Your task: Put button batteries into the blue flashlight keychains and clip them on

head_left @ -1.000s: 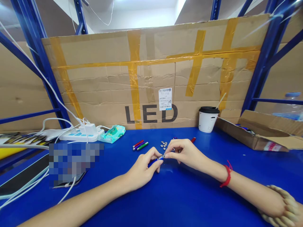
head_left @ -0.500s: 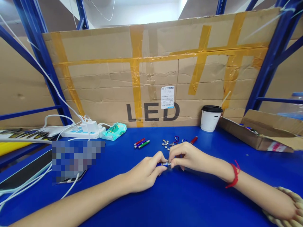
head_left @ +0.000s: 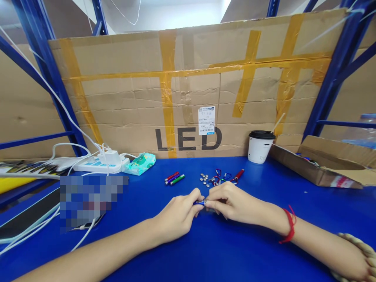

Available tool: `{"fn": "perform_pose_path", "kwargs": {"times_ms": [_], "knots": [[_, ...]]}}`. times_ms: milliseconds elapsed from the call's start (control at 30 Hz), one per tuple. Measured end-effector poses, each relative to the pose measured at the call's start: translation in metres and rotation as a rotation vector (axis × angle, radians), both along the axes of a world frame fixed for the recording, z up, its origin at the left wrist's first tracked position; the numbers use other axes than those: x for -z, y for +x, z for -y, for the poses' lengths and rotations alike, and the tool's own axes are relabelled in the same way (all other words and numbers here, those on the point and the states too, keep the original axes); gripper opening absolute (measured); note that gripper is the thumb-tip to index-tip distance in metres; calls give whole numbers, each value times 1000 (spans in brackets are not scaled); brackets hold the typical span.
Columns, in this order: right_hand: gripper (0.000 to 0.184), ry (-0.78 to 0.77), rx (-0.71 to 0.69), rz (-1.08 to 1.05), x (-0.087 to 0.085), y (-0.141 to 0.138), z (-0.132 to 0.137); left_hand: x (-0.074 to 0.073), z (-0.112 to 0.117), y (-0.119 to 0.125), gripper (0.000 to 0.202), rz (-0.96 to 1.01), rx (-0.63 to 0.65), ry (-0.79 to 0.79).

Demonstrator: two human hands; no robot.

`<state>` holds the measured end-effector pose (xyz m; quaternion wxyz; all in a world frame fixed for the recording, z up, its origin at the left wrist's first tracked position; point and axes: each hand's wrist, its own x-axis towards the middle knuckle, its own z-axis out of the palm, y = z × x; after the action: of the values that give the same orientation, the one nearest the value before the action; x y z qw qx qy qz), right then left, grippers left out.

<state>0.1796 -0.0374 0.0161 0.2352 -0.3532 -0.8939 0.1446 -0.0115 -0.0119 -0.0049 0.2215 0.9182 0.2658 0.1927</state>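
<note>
Between the fingertips of my left hand (head_left: 179,213) is a small blue penlight (head_left: 200,202) with a silvery end. My right hand (head_left: 227,199) pinches at that silvery end, its fingers closed and covering part of it. The two hands meet just above the blue table, thumbs facing each other. Just beyond them lie several silver button cells (head_left: 203,179) in a loose cluster. Beside these are small carabiner clips (head_left: 226,176), partly behind my right hand, and a red penlight (head_left: 239,174). Red, purple and green penlights (head_left: 177,179) lie together to the left.
A lidded paper cup (head_left: 259,147) with a straw stands at the back right, beside an open cardboard box (head_left: 323,168). At the left are a tissue pack (head_left: 142,163), a power strip (head_left: 98,165) and white cables. A large cardboard panel (head_left: 132,102) closes off the back.
My right hand has turned and dropped slightly at the penlight's end, uncovering more of the carabiner clips and red penlight behind. The left hand keeps its hold, and the view has shifted a little.
</note>
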Motion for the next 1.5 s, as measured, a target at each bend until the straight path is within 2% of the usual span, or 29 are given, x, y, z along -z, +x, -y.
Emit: {"fn": "perform_pose_path", "kwargs": {"times_ms": [200,433,833,1167,1300,1500], "knots": [[35,-146,97,-66,3,-4,0,1,0,1,9,-2,-21,53],[41,-284,124,-116,7,-4,-2,-1,1,2,10,37,-43,66],[38,-172,81,1,2,5,-7,1,0,3,8,108,-69,-13],[41,-102,90,3,4,7,-10,-1,-1,3,11,132,-88,-45],[40,-15,131,22,2,7,-10,-1,-3,3,13,138,-110,-22],[40,111,267,25,1,9,-12,-2,-4,3,16,178,-151,-26]]}}
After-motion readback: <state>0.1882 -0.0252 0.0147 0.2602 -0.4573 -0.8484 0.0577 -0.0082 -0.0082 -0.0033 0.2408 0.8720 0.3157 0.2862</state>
